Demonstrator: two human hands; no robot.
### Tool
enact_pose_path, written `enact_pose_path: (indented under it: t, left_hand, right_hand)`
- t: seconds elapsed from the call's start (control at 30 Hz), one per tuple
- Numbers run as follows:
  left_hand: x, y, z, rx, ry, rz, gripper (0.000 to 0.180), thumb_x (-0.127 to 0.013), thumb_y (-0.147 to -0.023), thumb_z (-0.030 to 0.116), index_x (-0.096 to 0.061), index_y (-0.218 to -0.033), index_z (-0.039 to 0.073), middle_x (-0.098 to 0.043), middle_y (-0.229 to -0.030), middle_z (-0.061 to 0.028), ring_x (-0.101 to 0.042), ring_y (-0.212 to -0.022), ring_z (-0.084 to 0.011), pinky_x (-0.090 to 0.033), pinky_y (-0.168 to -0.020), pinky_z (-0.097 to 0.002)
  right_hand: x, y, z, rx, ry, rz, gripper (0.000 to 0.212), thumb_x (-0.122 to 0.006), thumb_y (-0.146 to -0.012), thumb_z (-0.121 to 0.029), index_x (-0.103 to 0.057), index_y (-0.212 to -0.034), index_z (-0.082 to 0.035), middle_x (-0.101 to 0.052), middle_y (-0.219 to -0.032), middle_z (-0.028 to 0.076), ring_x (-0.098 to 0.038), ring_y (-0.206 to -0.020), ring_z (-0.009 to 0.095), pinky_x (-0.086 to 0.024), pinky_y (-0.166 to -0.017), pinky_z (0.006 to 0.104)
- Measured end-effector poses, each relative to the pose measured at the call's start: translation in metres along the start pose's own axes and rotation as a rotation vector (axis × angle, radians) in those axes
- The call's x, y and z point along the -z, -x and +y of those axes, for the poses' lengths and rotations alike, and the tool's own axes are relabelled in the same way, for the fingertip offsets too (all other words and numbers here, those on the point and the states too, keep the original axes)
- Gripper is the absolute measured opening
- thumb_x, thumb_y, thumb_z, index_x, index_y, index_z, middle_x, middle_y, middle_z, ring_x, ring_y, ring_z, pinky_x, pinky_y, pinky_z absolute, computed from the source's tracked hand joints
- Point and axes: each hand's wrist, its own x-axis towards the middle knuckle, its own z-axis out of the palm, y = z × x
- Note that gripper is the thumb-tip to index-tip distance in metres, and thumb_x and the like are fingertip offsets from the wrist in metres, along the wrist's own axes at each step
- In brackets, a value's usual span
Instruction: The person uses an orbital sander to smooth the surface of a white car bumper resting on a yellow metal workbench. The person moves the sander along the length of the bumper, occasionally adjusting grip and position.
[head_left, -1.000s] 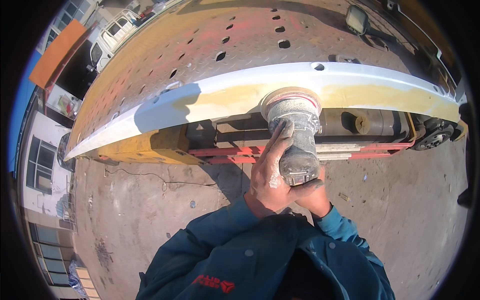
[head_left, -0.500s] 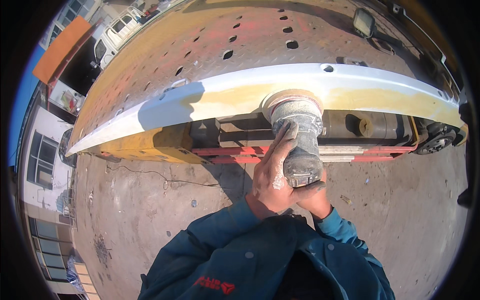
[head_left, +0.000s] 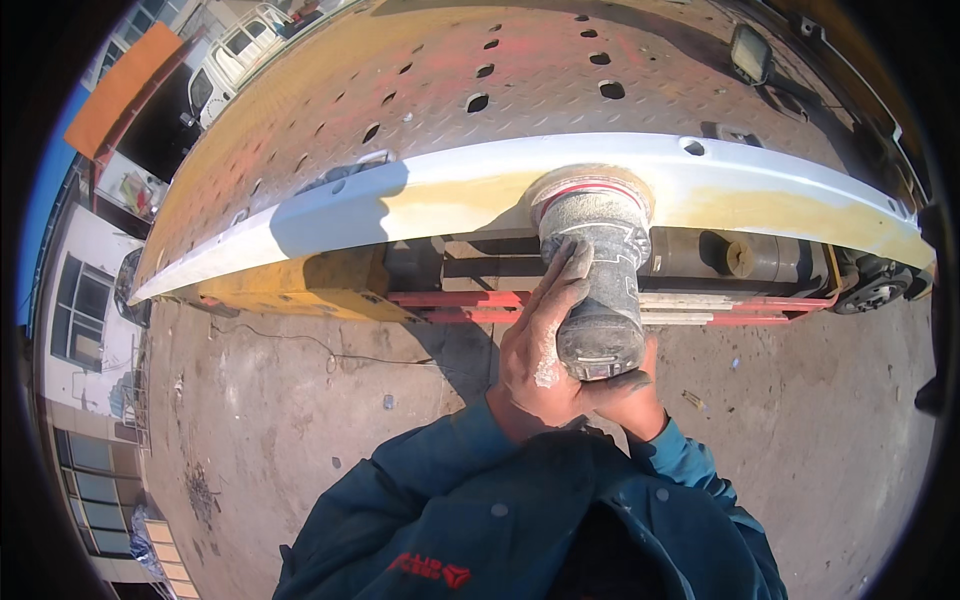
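Note:
A dusty grey sander (head_left: 600,290) stands out from the side rail (head_left: 450,200), its round pad against the rail's face. The rail is white with a band of yellowish filler. My left hand (head_left: 540,360) is closed round the left side of the sander's body, fingers stretched along it. White dust or paste marks the back of this hand. At the sander's rear end, my right hand (head_left: 632,402) grips from below and behind, its thumb across the end. Its other fingers are hidden under the tool.
Beyond the rail stretches a rusty truck bed (head_left: 540,75) with rows of holes. Below it are a yellow box (head_left: 310,290), red and white bars (head_left: 460,307) and a wheel (head_left: 875,290). A mirror (head_left: 750,55) stands at far right. A thin cable (head_left: 330,350) lies on the concrete.
The sander has slid a little left along the rail, and both hands have moved with it. My view has shifted slightly; the grip looks the same.

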Motion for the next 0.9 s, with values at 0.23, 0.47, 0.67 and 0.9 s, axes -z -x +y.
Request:
enact_pose_path:
  t: [0.23,0.47,0.67,0.9]
  left_hand:
    - [0.010,0.011,-0.012,-0.005,0.024,-0.020,0.114,-0.103,-0.081,0.053,-0.043,-0.158,-0.006,-0.055,-0.160,-0.0430,-0.053,-0.154,-0.0565,-0.044,-0.129,-0.0610]
    - [0.027,-0.006,-0.013,-0.064,-0.003,0.018,0.113,-0.099,-0.082,0.060,-0.048,-0.156,-0.008,-0.059,-0.157,-0.0414,-0.059,-0.147,-0.0587,-0.051,-0.123,-0.0614]
    - [0.029,0.008,-0.016,-0.029,-0.033,0.019,0.111,-0.099,-0.081,0.061,-0.051,-0.154,-0.009,-0.060,-0.157,-0.0411,-0.061,-0.145,-0.0605,-0.053,-0.121,-0.0615]
    - [0.036,-0.002,-0.013,-0.038,-0.075,0.075,0.116,-0.102,-0.077,0.065,-0.051,-0.153,-0.007,-0.063,-0.153,-0.0397,-0.065,-0.143,-0.0547,-0.054,-0.121,-0.0578]
  right_hand:
    - [-0.018,0.007,0.013,0.004,0.021,0.019,0.044,-0.089,-0.080,-0.023,-0.079,-0.120,-0.006,-0.081,-0.109,0.019,-0.081,-0.096,0.042,-0.064,-0.082,0.0454]
    - [-0.026,-0.005,-0.007,-0.032,-0.017,0.009,0.045,-0.088,-0.081,-0.025,-0.079,-0.121,-0.005,-0.081,-0.111,0.020,-0.081,-0.099,0.043,-0.064,-0.085,0.0461]
    - [-0.037,0.006,0.006,-0.009,0.052,-0.006,0.044,-0.088,-0.082,-0.025,-0.079,-0.121,-0.006,-0.081,-0.114,0.021,-0.080,-0.100,0.044,-0.064,-0.087,0.0468]
    - [-0.036,-0.010,-0.010,0.016,0.048,-0.038,0.051,-0.088,-0.082,-0.027,-0.077,-0.127,-0.005,-0.079,-0.120,0.025,-0.080,-0.105,0.047,-0.064,-0.089,0.0481]
